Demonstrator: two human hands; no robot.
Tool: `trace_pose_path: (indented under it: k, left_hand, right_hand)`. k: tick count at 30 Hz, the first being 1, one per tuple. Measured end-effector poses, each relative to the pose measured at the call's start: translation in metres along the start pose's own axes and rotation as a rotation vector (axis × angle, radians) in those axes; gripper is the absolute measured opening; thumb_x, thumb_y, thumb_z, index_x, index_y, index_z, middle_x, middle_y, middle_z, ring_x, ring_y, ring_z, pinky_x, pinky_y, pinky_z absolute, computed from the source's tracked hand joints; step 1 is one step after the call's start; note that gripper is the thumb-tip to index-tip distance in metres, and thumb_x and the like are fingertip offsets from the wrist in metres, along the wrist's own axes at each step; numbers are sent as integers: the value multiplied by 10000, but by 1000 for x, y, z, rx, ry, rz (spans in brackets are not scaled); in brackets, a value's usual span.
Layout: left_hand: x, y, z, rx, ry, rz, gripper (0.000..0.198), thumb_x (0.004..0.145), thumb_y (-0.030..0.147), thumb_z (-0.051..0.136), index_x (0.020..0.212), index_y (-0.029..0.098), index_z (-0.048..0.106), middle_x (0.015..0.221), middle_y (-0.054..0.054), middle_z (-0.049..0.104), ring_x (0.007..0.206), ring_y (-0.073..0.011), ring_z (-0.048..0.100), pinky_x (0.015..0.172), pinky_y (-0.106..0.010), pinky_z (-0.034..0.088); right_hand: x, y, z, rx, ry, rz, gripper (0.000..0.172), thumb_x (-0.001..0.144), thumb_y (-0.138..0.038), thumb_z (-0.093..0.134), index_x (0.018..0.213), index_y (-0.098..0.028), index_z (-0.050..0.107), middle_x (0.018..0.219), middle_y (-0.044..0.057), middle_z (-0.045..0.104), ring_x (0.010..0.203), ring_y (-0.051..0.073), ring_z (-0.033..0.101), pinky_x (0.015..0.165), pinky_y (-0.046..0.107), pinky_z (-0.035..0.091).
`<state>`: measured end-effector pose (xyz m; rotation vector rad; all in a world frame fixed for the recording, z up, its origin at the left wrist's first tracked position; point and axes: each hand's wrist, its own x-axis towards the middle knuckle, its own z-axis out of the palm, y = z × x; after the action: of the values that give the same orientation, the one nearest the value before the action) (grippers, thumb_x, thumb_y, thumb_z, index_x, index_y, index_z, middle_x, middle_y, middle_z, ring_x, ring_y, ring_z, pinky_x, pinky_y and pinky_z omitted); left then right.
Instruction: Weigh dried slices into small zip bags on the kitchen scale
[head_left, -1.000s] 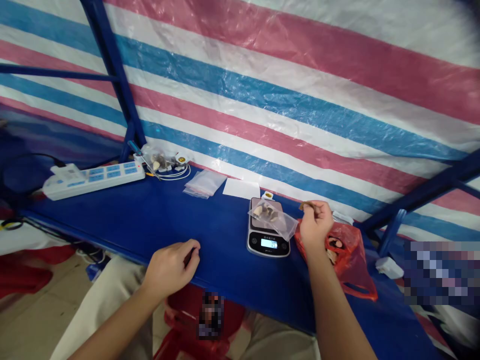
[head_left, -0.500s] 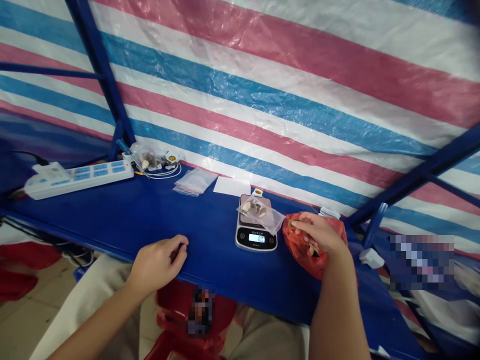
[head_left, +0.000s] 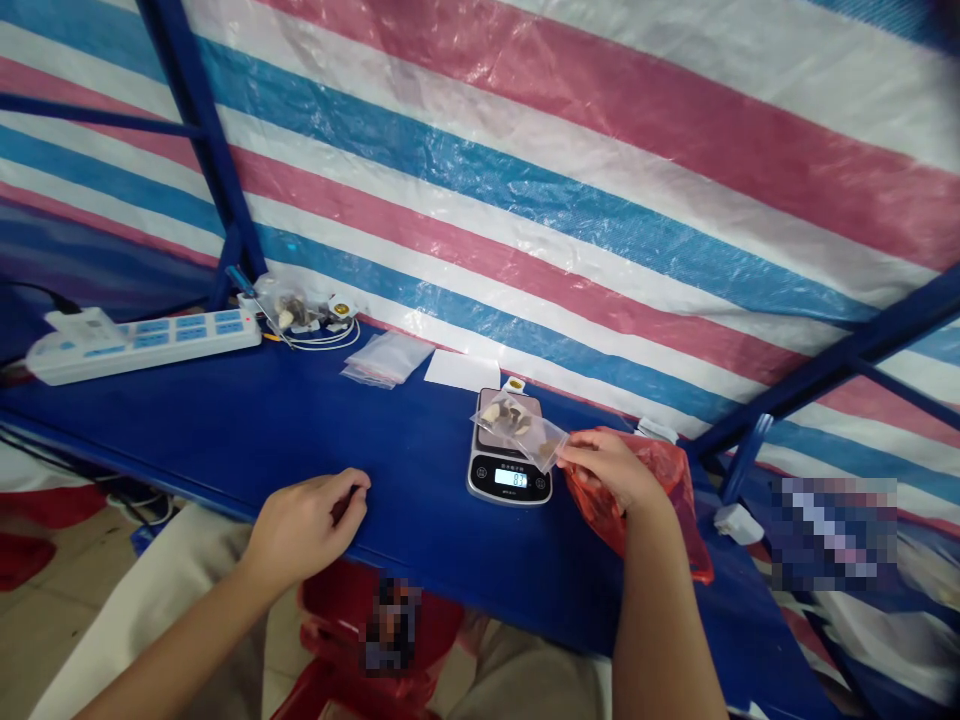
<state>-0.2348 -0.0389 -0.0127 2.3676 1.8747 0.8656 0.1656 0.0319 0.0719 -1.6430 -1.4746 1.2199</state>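
On the blue table stands a small digital scale (head_left: 510,482), its lit display showing digits that look like 83. A clear plastic bag (head_left: 536,440) with several pale and dark dried pieces (head_left: 504,415) lies across its pan. At the bag's right end, my right hand (head_left: 611,468) pinches a small brown piece (head_left: 552,447) at the bag's mouth. Under and behind that hand sits a red plastic bag (head_left: 667,480), partly hidden by it. My left hand (head_left: 311,520) rests loosely curled at the table's near edge, with nothing visible in it.
Along the back lie a white power strip (head_left: 150,345), another filled clear bag (head_left: 289,308), a stack of flat clear bags (head_left: 386,357) and white paper (head_left: 463,369). Striped sheeting (head_left: 480,200) hangs behind. A red stool (head_left: 435,630) stands below the near edge.
My right hand has moved left from above the red bag to the clear bag's mouth, bringing the brown piece there. The display digits changed from about 80 to 83. My left hand stays curled.
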Motion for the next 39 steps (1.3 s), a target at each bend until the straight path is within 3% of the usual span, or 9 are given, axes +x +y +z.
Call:
trace_pose_path:
  k: [3,6,10,13,19,29,32,36,39]
  left_hand:
    - [0,1,-1,-2,5,2,293,949,391,454,907,266,715,709,39,723,551,-139,627,531,-262,363]
    - [0,2,-1,-2,7,0,296,952,396,454,906,263,714,717,36,727,588,-147,651,544,-263,374]
    - [-1,1,-1,-2,-4,0,297,952,393,453,911,264,716,726,38,730,580,-142,645,541,-266,373]
    - [-1,0,-1,8,-2,-1,299,954,389,450,910,263,717,707,44,721,541,-133,616,528,-267,365]
    - [-1,0,-2,17,-4,15,318,971,379,424,919,261,714,728,42,732,563,-135,631,531,-263,371]
    - [0,3,-4,17,-14,12,316,973,382,424,911,262,709,704,46,718,503,-126,578,520,-263,361]
    - [-1,3,-4,25,-20,11,318,976,383,422,920,260,709,706,45,717,516,-127,587,521,-265,362]
    - [-1,3,-4,28,-23,9,316,977,380,422,923,260,710,722,45,724,537,-127,602,528,-263,369]
    - [-1,3,-4,25,-24,9,315,975,385,428,919,258,711,706,46,716,532,-127,600,520,-264,366]
  right_hand:
    - [5,-5,12,85,-3,-15,281,729,-426,777,757,-148,743,463,-33,521,402,70,379,384,192,214]
    - [10,-4,15,200,47,-4,284,665,-387,807,799,-141,759,538,1,602,439,82,440,389,190,246]
    - [16,6,4,297,258,-6,259,656,-377,768,776,-151,732,723,66,722,429,68,441,382,200,288]
    - [19,12,-3,319,371,-33,241,636,-381,754,734,-170,693,691,30,691,410,56,398,362,199,265]
    - [24,12,-2,350,381,-37,311,597,-432,782,710,-170,659,523,-45,532,366,45,347,342,176,194]
    - [24,10,-1,442,462,-71,414,576,-487,829,761,-201,595,661,24,684,364,63,413,314,171,213]
    - [25,10,-1,490,498,-134,386,571,-413,834,687,-216,523,579,-30,601,372,56,396,323,166,208]
    - [26,11,-1,540,586,-216,425,586,-311,790,645,-244,375,447,-131,346,360,38,295,350,163,209]
    - [26,10,1,546,576,-223,406,580,-263,762,626,-244,359,439,-125,355,347,39,294,343,175,177]
